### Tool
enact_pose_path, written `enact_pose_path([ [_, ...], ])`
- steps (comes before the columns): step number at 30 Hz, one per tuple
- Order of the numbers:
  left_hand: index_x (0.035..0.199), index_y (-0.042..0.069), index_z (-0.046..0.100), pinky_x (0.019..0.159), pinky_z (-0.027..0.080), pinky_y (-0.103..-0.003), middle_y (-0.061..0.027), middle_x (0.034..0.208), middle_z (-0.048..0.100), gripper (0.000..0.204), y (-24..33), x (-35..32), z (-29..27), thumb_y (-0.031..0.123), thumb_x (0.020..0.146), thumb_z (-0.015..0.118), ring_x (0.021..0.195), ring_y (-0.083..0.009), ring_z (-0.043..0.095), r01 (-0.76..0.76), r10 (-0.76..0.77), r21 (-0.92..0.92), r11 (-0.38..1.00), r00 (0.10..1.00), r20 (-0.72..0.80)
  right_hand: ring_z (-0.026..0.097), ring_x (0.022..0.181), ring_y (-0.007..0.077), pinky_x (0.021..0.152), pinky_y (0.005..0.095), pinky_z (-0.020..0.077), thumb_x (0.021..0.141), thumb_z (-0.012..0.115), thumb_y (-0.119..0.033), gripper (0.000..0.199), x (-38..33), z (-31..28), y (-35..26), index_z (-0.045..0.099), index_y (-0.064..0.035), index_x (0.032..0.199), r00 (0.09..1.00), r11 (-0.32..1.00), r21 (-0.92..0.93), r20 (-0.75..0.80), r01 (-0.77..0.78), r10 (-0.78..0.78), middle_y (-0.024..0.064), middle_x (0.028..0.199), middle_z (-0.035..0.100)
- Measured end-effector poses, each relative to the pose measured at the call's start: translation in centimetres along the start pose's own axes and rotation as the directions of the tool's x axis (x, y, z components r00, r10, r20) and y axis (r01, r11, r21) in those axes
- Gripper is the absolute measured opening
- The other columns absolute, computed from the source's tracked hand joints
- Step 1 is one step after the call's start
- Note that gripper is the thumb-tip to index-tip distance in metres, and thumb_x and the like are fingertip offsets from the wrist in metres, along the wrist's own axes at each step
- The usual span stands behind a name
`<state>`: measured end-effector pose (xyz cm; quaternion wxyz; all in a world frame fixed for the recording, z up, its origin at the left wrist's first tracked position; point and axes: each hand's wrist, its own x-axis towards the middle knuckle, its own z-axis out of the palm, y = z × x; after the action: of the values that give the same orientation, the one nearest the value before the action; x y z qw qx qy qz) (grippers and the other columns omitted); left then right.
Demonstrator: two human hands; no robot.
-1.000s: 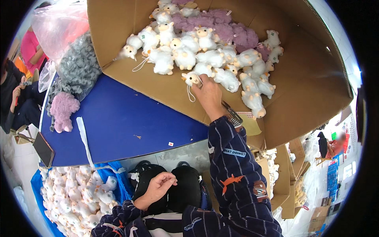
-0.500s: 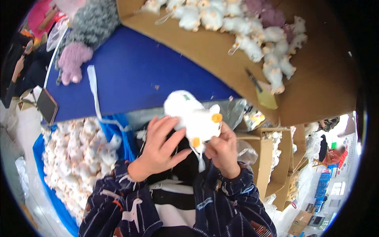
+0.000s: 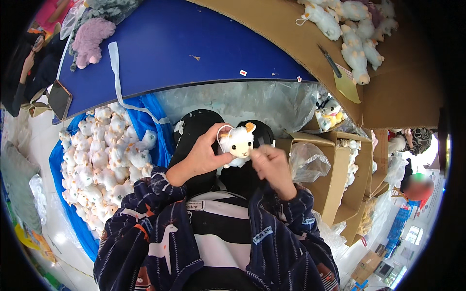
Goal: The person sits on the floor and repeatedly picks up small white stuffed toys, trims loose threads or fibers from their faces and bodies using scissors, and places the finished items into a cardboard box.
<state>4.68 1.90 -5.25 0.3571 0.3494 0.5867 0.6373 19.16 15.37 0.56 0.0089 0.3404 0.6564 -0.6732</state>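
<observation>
A small white plush sheep [image 3: 235, 135] with a cream face and an orange horn faces me above my lap. My left hand [image 3: 201, 154] grips it from the side, fingers behind and thumb at the front. A thin white hanging loop [image 3: 219, 134] curves out by those fingers. Close beside the sheep's face is my right hand [image 3: 273, 167], its fingers curled together and slightly blurred; whatever they may pinch is hidden.
Left, a blue bag [image 3: 57, 165] holds many similar plush sheep. Ahead lies a blue table [image 3: 194, 43] with a white strip [image 3: 115, 72]. A cardboard sheet [image 3: 286, 36] bears more sheep and a dark slim tool [image 3: 330, 60]. Open cardboard boxes [image 3: 323, 189] stand right. Another person's hand [image 3: 29, 60] shows far left.
The sheep has been turned from its back to face me and sits lower. My left hand has closed around it, and my right hand has come off its head. The view has shifted.
</observation>
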Motion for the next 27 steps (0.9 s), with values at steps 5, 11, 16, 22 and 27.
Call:
enact_pose_path([
  [5, 0.120, 0.001, 0.045, 0.093, 0.037, -0.031, -0.0071, 0.109, 0.054, 0.054, 0.4, 0.3, -0.1, 0.010, 0.071, 0.066, 0.105, -0.0165, 0.050, 0.040, -0.026, -0.102, 0.994, 0.990, 0.138, 0.041, 0.048, 0.0014, 0.042, 0.0161, 0.0318, 0.085, 0.062, -0.017, 0.026, 1.9, -0.2, -0.2, 0.059, -0.0010, 0.104, 0.966, 0.942, 0.263, -0.203, 0.209, -0.157, -0.0022, 0.066, 0.054],
  [11, 0.125, 0.000, 0.040, 0.093, 0.037, -0.029, -0.0098, 0.114, 0.053, 0.054, -0.9, 0.0, 0.8, 0.008, 0.077, 0.063, 0.108, -0.0159, 0.049, 0.010, -0.005, -0.235, 0.972, 1.000, 0.022, 0.043, 0.055, 0.0005, 0.047, 0.0164, 0.0339, 0.088, 0.059, -0.019, 0.018, 3.1, 2.0, 1.4, 0.057, -0.0016, 0.086, 0.924, 0.933, 0.170, -0.275, 0.318, -0.265, -0.0046, 0.066, 0.052],
  [16, 0.126, 0.000, 0.038, 0.089, 0.041, -0.029, -0.0071, 0.114, 0.052, 0.053, -1.7, 0.3, 1.2, 0.006, 0.079, 0.062, 0.104, -0.0144, 0.050, 0.015, -0.016, -0.093, 0.996, 1.000, -0.004, 0.044, 0.055, 0.0014, 0.048, 0.0177, 0.0358, 0.089, 0.056, -0.017, 0.016, 3.7, 3.0, 2.5, 0.054, -0.0014, 0.085, 0.911, 0.887, 0.307, -0.337, 0.346, -0.238, -0.0031, 0.067, 0.053],
  [22, 0.126, 0.000, 0.038, 0.087, 0.042, -0.027, -0.0065, 0.113, 0.051, 0.052, -0.5, 1.2, 0.9, 0.009, 0.081, 0.063, 0.102, -0.0125, 0.050, 0.143, -0.135, -0.312, 0.939, 0.990, 0.045, 0.047, 0.056, 0.0037, 0.047, 0.0180, 0.0374, 0.088, 0.057, -0.013, 0.017, 2.4, 1.5, 1.5, 0.055, 0.0006, 0.099, 0.901, 0.905, 0.255, -0.361, 0.341, -0.238, 0.0006, 0.075, 0.056],
  [27, 0.124, 0.000, 0.040, 0.086, 0.043, -0.027, -0.0066, 0.110, 0.052, 0.051, -1.0, 1.5, 1.4, 0.010, 0.081, 0.064, 0.100, -0.0125, 0.051, 0.073, -0.074, -0.222, 0.972, 0.997, 0.004, 0.050, 0.061, 0.0099, 0.051, 0.0199, 0.0396, 0.070, 0.072, -0.007, 0.031, 3.4, 2.1, 0.5, 0.057, 0.0014, 0.096, 0.797, 0.806, -0.346, -0.214, 0.479, -0.565, 0.0061, 0.074, 0.056],
])
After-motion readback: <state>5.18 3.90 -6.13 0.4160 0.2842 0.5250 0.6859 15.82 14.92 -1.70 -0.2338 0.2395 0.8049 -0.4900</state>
